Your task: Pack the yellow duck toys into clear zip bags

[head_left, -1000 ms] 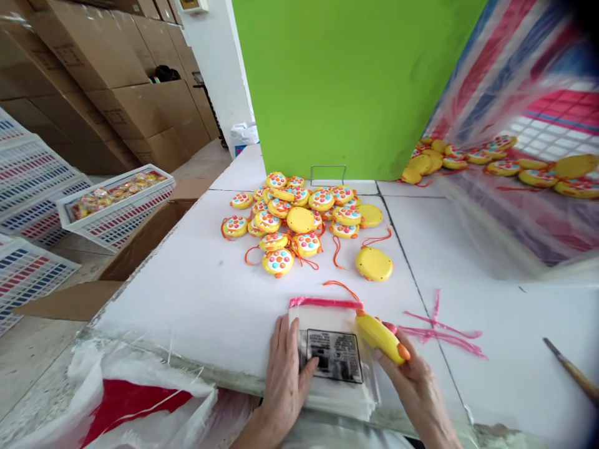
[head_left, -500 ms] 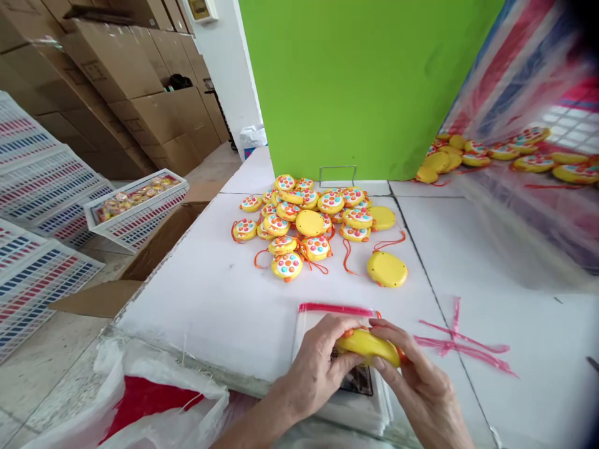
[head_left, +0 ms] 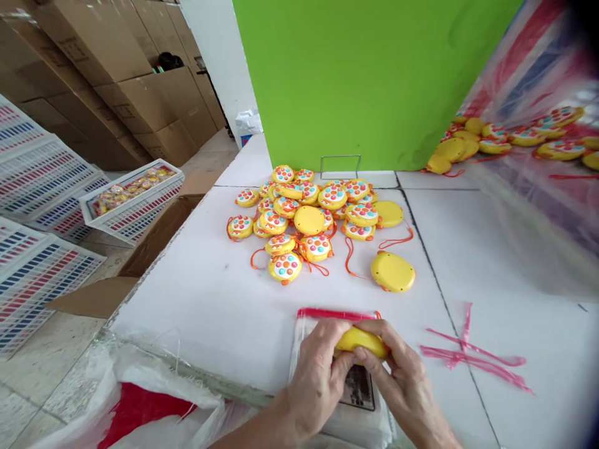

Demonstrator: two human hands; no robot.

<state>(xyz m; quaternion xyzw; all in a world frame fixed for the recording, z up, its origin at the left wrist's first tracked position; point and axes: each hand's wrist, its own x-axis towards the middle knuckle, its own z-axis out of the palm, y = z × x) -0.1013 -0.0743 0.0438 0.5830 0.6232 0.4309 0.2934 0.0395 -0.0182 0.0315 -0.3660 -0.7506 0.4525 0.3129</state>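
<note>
My left hand (head_left: 318,374) and my right hand (head_left: 397,380) both grip one yellow round toy (head_left: 361,340), held edge-on just above a stack of clear plastic bags (head_left: 337,324) with a red strip along the top and a black label (head_left: 359,388). The bags lie at the near edge of the white table (head_left: 210,299). A pile of the same yellow toys (head_left: 309,215) with coloured buttons and orange cords lies in the middle of the table. One toy (head_left: 393,271) lies face down apart from the pile.
Pink peeled strips (head_left: 472,358) lie to the right of my hands. A green board (head_left: 369,81) stands behind the pile. More toys (head_left: 505,140) sit in a plastic bag at the right. White crates (head_left: 131,196) and cardboard boxes (head_left: 116,56) stand at the left.
My left hand left the bag stack and joined my right hand on the yellow toy. The toy came down over the bags, now held by both hands.
</note>
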